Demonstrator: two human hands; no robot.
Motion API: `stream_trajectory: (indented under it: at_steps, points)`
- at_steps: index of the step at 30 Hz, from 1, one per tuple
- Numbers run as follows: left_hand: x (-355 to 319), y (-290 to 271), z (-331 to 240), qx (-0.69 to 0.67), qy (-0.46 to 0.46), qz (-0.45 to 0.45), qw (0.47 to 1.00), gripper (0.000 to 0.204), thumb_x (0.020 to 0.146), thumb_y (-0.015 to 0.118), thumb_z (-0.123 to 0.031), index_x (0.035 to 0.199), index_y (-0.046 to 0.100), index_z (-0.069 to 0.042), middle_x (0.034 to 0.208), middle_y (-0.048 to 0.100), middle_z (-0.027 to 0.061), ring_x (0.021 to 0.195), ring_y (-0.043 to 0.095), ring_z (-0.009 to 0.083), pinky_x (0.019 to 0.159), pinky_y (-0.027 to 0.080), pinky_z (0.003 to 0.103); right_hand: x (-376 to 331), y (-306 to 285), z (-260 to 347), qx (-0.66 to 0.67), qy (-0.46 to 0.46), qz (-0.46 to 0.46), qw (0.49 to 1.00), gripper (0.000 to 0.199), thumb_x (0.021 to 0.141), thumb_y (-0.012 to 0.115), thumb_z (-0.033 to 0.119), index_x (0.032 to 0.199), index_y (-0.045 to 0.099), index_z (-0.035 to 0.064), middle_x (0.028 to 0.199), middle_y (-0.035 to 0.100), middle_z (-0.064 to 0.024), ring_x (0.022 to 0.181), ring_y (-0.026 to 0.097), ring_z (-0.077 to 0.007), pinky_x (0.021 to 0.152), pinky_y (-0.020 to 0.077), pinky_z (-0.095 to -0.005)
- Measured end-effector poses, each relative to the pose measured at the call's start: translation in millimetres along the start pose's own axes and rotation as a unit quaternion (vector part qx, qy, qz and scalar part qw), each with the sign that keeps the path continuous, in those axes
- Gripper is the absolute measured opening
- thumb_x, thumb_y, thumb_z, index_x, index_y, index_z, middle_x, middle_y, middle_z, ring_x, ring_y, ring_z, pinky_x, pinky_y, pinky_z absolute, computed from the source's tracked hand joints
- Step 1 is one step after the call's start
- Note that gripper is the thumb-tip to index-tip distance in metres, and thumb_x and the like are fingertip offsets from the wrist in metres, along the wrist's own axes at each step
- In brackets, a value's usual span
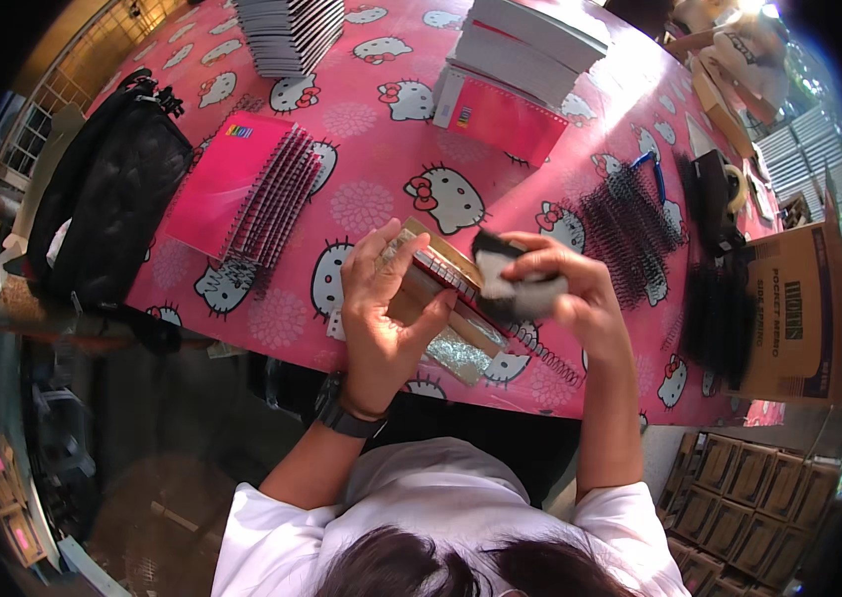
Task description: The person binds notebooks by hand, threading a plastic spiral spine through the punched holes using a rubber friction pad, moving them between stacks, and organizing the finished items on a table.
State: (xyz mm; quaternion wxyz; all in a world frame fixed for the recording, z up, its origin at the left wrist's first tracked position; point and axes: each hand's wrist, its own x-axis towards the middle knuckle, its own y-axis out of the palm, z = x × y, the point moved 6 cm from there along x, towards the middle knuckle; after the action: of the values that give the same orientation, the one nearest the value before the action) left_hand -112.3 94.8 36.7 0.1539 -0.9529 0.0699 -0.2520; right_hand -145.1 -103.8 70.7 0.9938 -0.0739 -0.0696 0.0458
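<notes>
A small spiral-bound notebook (433, 274) is gripped by the left hand (381, 308) above the near counter (381, 199) edge. A dark cloth (516, 289) is pinched by the right hand (565, 289) against its binding: wiping is judged underway, to be continued along the cover. Pink notebooks (242, 184) are stacked beyond.

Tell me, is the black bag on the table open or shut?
Cannot tell: the black quilted bag lies on the pink table's edge, its opening hidden.

notebook (438, 267): small, tan cover, red spiral edge, tilted, held above table
cloth (521, 289): black-grey, crumpled, pressed against notebook's right edge
</notes>
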Motion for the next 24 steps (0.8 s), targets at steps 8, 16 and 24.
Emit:
stream_trajectory:
  at_steps: [8, 16, 24]
  points:
    - [4.4, 1.0, -12.5, 0.034, 0.017, 0.008, 0.999, 0.048, 0.076, 0.076, -0.019, 0.121, 0.066, -0.008, 0.135, 0.053, 0.0144, 0.127, 0.043, 0.0312, 0.107, 0.034, 0.045, -3.8, -20.5, 3.8, -0.427, -0.066, -0.148, 0.890, 0.049, 0.071, 0.081, 0.030, 0.109, 0.066, 0.0023, 0.129, 0.057, -0.0188, 0.117, 0.054, -0.0336, 0.101, 0.0409, -0.0435]
    - [22.0, 3.6, -62.6, -0.017, 0.100, 0.076, 0.992, 0.032, 0.074, 0.078, -0.012, 0.105, 0.071, -0.005, 0.098, 0.070, 0.0056, 0.091, 0.063, 0.0247, 0.094, 0.044, 0.040, -23.1, 29.8, 58.0, -0.177, -0.081, -0.120, 0.973, 0.034, 0.079, 0.076, 0.010, 0.110, 0.064, 0.0039, 0.093, 0.060, -0.0089, 0.080, 0.061, -0.0181, 0.067, 0.0503, -0.0297]
    - [21.0, 9.8, -65.1, -0.120, 0.053, 0.095, 0.987, 0.015, 0.076, 0.076, -0.004, 0.090, 0.072, -0.005, 0.085, 0.070, 0.0060, 0.080, 0.063, 0.0184, 0.074, 0.049, 0.031, -35.2, 28.7, 55.5, -0.188, -0.085, -0.180, 0.962, 0.023, 0.081, 0.076, 0.014, 0.093, 0.061, 0.0014, 0.081, 0.055, -0.0071, 0.068, 0.055, -0.0176, 0.059, 0.0463, -0.0301]
